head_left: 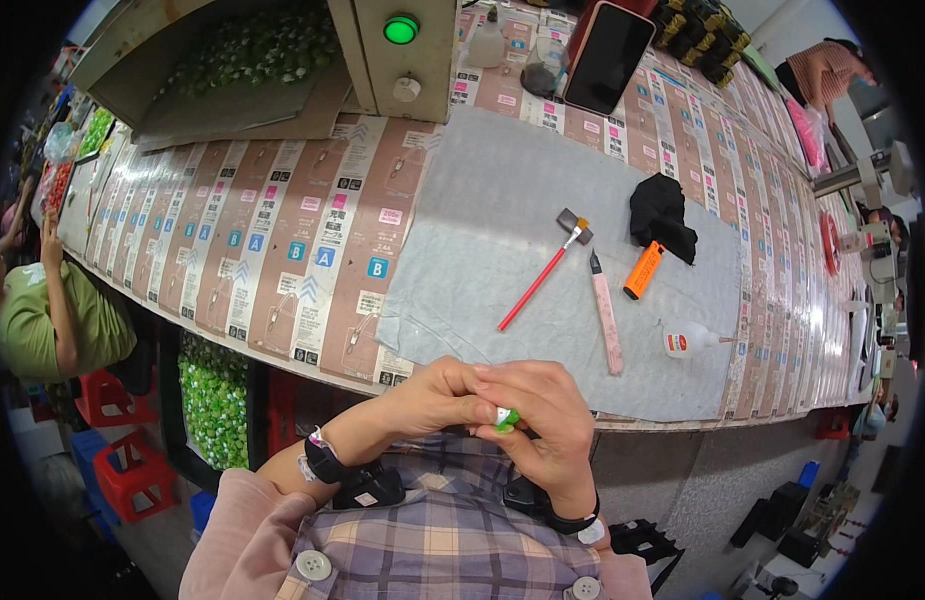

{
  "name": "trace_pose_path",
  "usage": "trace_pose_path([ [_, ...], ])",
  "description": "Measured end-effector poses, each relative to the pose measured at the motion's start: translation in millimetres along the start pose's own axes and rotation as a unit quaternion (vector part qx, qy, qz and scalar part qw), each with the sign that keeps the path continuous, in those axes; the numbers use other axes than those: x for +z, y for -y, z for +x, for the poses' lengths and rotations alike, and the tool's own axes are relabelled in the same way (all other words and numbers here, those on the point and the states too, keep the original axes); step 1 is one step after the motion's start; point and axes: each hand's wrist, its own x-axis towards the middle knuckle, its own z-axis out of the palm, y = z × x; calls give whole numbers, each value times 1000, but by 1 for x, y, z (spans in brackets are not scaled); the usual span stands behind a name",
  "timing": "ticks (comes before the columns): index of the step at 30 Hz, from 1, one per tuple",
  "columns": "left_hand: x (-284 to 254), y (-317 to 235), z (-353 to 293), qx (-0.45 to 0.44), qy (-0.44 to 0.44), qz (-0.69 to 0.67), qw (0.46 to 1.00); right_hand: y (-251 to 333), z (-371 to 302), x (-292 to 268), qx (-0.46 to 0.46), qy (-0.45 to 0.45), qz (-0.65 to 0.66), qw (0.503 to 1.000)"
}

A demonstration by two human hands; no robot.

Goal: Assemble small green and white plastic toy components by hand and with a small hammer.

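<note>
Close to my body, by the table's near edge, my left hand and my right hand meet around a small green-and-white plastic piece. Fingers of both hands pinch it, and they hide most of its shape. On the grey cloth beyond lie a red-handled brush with its bristles over a small dark block, a pink-handled craft knife, an orange lighter and a black cloth. A small white glue bottle with a thin nozzle rests at the cloth's right.
A metal machine with a lit green button stands at the back left, many small green pieces inside. A phone leans upright at the back. Below the left table edge sits a bin of green pieces near red stools. A person sits left.
</note>
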Motion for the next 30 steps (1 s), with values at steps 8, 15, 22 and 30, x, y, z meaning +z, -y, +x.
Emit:
trace_pose_path([
  [8,8,-23,5,66,2,147,987,-2,-3,-2,-2,-28,0,1000],
  [15,16,-34,18,135,105,326,930,1,-9,5,33,-7,39,999],
  [22,10,-24,27,227,135,339,903,0,-5,7,21,-19,44,999],
  [30,10,-21,23,199,105,305,925,-4,-7,12,9,-18,40,999],
])
